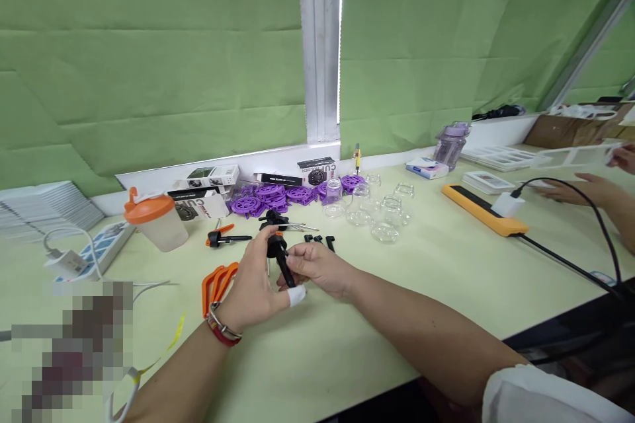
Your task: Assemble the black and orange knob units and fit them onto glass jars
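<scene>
My left hand [252,287], with a white wrap on the thumb, is closed around a black plastic part with a round head and a stem [284,266]. A bit of orange shows at its head. My right hand [320,268] pinches at the side of the stem, its fingertips partly hidden. Beside my left wrist lie several orange triangular frames [214,287]. A similar black piece with an orange lever [221,238] lies further left. Just beyond my hands are another black piece [274,219] and several small black bits [317,240].
Purple plastic wheels [270,197] and boxes marked cup holder [201,205] line the back. Clear glass-like jars [384,231] stand right of them. An orange-lidded shaker [159,221] and a power strip [112,248] are left. An orange power strip [481,211] and another person's hands [580,190] are right.
</scene>
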Action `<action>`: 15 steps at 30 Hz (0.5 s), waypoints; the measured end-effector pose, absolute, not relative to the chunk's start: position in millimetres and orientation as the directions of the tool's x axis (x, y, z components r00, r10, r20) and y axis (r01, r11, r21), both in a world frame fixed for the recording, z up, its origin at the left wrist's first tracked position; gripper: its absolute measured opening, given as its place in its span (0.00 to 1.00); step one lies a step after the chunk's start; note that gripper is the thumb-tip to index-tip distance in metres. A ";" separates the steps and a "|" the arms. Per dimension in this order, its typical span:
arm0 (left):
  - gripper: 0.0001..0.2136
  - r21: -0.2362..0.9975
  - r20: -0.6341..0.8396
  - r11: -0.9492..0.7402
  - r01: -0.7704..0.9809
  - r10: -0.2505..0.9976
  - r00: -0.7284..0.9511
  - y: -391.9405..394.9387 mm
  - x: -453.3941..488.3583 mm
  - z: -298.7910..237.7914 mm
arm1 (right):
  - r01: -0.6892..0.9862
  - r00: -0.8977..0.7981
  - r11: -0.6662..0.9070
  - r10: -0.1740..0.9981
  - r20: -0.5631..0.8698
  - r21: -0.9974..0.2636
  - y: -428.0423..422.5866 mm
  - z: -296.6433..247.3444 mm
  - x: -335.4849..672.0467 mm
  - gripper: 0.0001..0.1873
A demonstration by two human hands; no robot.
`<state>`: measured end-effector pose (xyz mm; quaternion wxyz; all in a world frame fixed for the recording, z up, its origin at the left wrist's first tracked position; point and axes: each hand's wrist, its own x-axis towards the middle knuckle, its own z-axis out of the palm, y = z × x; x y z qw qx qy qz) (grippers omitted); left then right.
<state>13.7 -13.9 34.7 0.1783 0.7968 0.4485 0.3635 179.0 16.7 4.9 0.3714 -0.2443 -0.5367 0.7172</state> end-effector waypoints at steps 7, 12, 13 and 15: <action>0.30 0.951 0.154 -0.211 0.228 0.958 0.242 -6.2 -7.4 51.8 | 0.349 -0.291 0.307 0.933 0.209 -0.885 46.7 -7.5 199.1 0.06; 0.23 0.997 -0.078 0.065 0.051 0.946 0.314 -9.5 -10.0 60.0 | 0.665 -0.513 0.606 0.795 0.322 -0.436 48.1 -15.1 191.4 0.10; 0.22 0.994 -0.112 0.105 0.040 0.936 0.332 -10.0 -10.0 60.7 | 0.677 -0.551 0.632 0.775 0.309 -0.378 47.6 -16.0 187.6 0.10; 0.21 0.984 -0.175 0.173 0.038 0.913 0.369 -9.7 -10.5 60.7 | 0.691 -0.604 0.667 0.745 0.284 -0.279 47.4 -18.1 180.4 0.10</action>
